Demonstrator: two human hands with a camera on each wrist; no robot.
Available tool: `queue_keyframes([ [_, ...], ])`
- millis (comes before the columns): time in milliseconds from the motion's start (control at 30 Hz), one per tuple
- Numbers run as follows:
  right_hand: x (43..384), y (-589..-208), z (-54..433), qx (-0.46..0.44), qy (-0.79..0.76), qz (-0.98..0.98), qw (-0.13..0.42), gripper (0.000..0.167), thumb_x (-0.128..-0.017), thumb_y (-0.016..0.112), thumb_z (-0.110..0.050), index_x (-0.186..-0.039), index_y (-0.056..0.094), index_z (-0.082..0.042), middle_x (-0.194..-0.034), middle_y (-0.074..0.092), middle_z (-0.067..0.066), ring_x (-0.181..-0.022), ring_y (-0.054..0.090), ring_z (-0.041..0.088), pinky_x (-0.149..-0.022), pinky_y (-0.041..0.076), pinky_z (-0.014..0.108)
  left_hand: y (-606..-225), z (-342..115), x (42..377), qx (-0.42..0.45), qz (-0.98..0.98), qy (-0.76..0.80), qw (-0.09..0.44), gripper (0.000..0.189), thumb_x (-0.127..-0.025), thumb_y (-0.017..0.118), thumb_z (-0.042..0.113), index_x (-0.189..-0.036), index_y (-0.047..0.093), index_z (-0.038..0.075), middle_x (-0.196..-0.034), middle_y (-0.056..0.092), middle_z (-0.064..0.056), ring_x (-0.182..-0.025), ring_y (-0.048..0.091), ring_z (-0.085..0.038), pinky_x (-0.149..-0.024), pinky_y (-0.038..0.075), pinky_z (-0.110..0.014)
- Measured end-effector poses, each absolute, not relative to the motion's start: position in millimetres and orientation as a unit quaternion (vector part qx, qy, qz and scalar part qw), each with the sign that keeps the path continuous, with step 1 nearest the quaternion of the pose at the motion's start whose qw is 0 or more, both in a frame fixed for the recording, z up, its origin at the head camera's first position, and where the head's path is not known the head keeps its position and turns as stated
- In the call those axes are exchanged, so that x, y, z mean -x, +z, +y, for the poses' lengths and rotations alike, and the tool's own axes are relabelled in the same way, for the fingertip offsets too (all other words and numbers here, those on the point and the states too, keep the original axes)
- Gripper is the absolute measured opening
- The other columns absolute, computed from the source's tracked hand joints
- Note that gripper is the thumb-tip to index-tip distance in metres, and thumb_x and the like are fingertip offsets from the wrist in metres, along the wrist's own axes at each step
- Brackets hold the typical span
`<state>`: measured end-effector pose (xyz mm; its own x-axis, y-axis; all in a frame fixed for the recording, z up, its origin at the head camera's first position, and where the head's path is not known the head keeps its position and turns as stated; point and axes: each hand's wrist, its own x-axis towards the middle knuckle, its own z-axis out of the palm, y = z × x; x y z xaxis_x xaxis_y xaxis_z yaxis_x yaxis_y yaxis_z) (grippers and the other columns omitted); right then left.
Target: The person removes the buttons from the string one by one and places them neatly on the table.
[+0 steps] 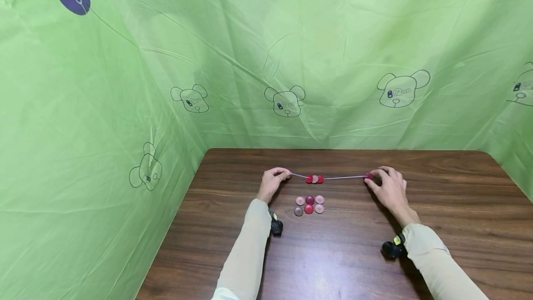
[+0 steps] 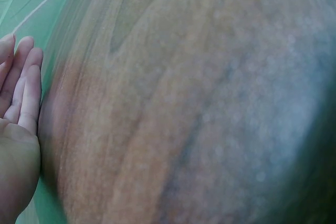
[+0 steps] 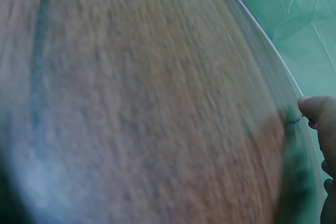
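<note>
A thin pale string point(image 1: 345, 178) stretches between both hands above the table. Its left end is pinched by my left hand point(image 1: 272, 183) between thumb and index finger, the other fingers fairly straight in the left wrist view. Threaded midway are a red button point(image 1: 309, 179), a pink button point(image 1: 315, 179) and another red button point(image 1: 320, 179), close together. At the string's right end my right hand point(image 1: 390, 189) pinches a dark red button point(image 1: 368, 176). In the right wrist view the thumb point(image 3: 312, 107) mostly hides that button.
Several loose buttons lie in two rows nearer me, among them a dark red one point(image 1: 310, 200), a bright red one point(image 1: 308, 209) and a grey-brown one point(image 1: 298, 211). The brown wooden table point(image 1: 333, 253) ends against a green cloth backdrop point(image 1: 333, 128).
</note>
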<state>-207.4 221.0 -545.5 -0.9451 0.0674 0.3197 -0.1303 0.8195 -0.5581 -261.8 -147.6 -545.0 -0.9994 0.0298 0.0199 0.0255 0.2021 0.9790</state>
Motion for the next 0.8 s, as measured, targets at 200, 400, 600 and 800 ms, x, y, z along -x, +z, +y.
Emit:
queue_keyframes([
  [200, 206.6, -544.8, 223.3, -0.012, 0.297, -0.940, 0.165, 0.033, -0.090, 0.066, -0.033, -0.108, 0.062, -0.005, -0.133, 0.044, 0.026, -0.120, 0.033, 0.050, -0.091, 0.022, 0.060, -544.5, -148.0, 261.3, -0.018, 0.776, 0.631, 0.003, 0.010, -0.089, 0.068, 0.016, -0.090, 0.075, 0.009, -0.084, 0.073, -0.005, -0.088, 0.066, -0.025, -0.075, 0.051, -0.026],
  [400, 206.2, -545.9, 226.9, -0.006, 0.295, -0.941, 0.165, 0.034, -0.089, 0.066, -0.032, -0.109, 0.062, -0.005, -0.133, 0.044, 0.026, -0.120, 0.033, 0.050, -0.090, 0.023, 0.059, -544.5, -148.3, 261.2, -0.017, 0.776, 0.630, 0.006, 0.010, -0.089, 0.068, 0.017, -0.091, 0.075, 0.010, -0.084, 0.073, -0.004, -0.089, 0.066, -0.024, -0.076, 0.052, -0.027],
  [600, 205.7, -545.0, 228.9, -0.002, 0.295, -0.942, 0.163, 0.035, -0.090, 0.065, -0.033, -0.110, 0.062, -0.004, -0.134, 0.043, 0.027, -0.120, 0.032, 0.051, -0.088, 0.023, 0.059, -544.9, -147.9, 261.2, -0.016, 0.777, 0.629, 0.005, 0.010, -0.089, 0.068, 0.017, -0.090, 0.075, 0.010, -0.084, 0.073, -0.004, -0.089, 0.066, -0.023, -0.076, 0.052, -0.027],
  [800, 204.3, -545.8, 231.0, 0.003, 0.297, -0.940, 0.170, 0.033, -0.089, 0.066, -0.031, -0.109, 0.063, -0.005, -0.133, 0.044, 0.026, -0.119, 0.033, 0.051, -0.087, 0.023, 0.059, -544.6, -147.2, 261.4, -0.016, 0.777, 0.629, 0.003, 0.010, -0.089, 0.068, 0.016, -0.091, 0.075, 0.009, -0.084, 0.073, -0.004, -0.088, 0.066, -0.023, -0.075, 0.052, -0.025],
])
